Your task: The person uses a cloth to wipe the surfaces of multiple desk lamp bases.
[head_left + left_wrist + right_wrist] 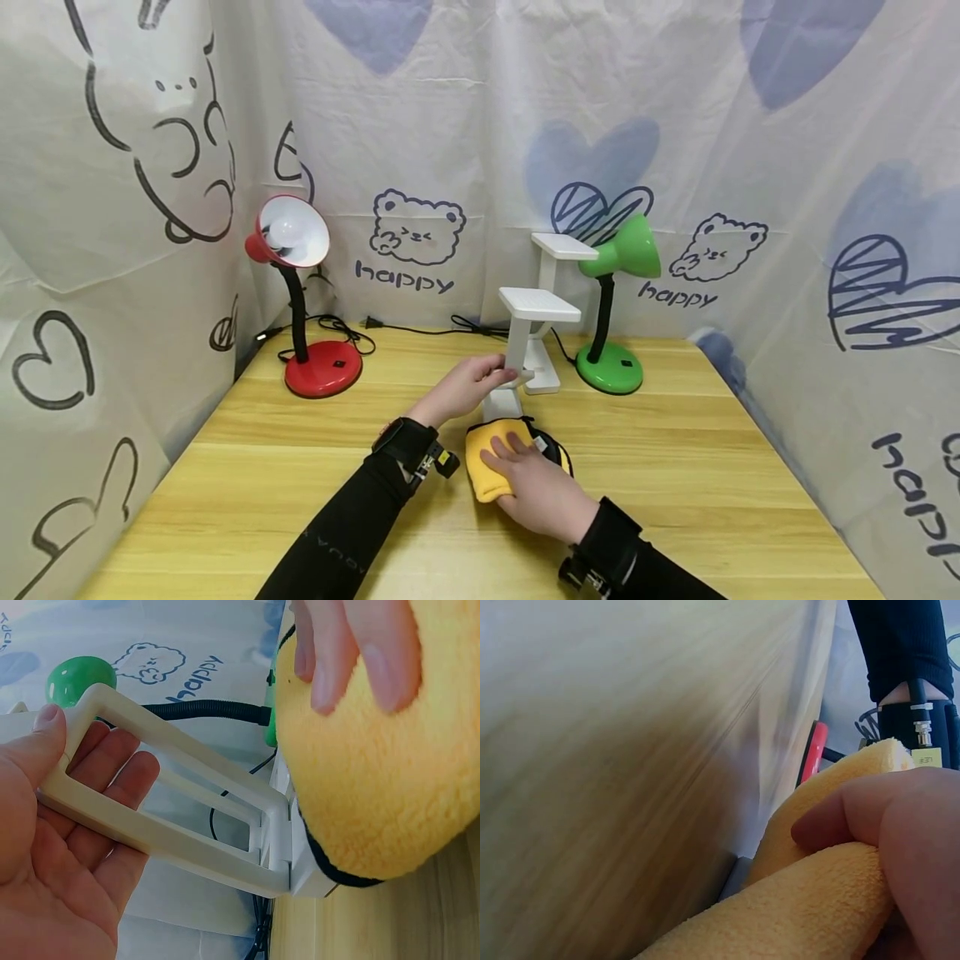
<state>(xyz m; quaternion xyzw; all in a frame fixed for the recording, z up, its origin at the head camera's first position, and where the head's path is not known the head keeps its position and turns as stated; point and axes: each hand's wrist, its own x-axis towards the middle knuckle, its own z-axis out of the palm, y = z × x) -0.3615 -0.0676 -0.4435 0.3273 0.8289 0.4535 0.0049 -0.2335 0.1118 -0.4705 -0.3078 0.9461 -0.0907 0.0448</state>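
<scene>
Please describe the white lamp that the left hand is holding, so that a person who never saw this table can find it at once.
On the light wooden table, between the red gooseneck lamp and the green one, stand two white plastic lamps with flat rectangular heads. The nearer white lamp is the one. Unlike its twin behind, its open-frame arm is in the left hand's grip and a yellow fleece cloth covers its base.
</scene>
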